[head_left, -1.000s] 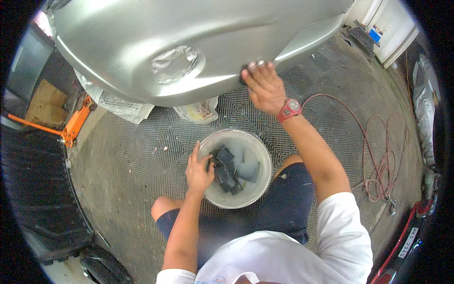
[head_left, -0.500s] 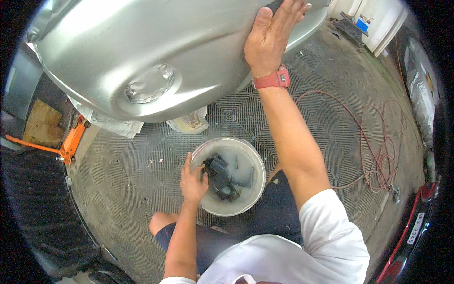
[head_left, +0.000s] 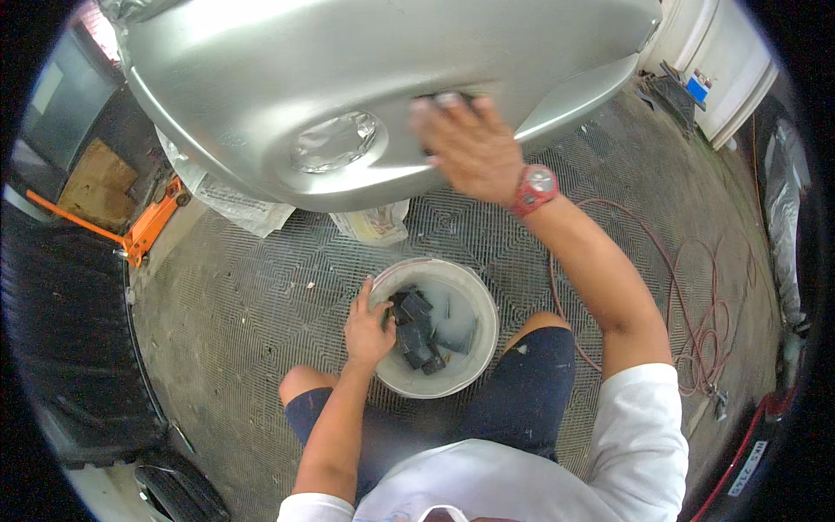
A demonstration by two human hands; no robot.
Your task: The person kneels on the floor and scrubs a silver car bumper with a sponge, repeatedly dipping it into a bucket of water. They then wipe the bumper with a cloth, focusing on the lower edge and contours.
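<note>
Rubbing seems in progress; how much surface is finished or left cannot be told. The right hand (head_left: 474, 155) lies flat, holding a dark pad (head_left: 452, 97) against the silver bumper (head_left: 348, 74) beneath it. The left hand (head_left: 369, 332) straddles the bucket (head_left: 430, 385) rim, its grip unclear. The bumper looks smooth, softly glossy.

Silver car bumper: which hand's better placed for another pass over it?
Right, I'd say. The right hand is at the silver car bumper with a dark pad beneath it; the left hand is down at the bucket rim.
</note>
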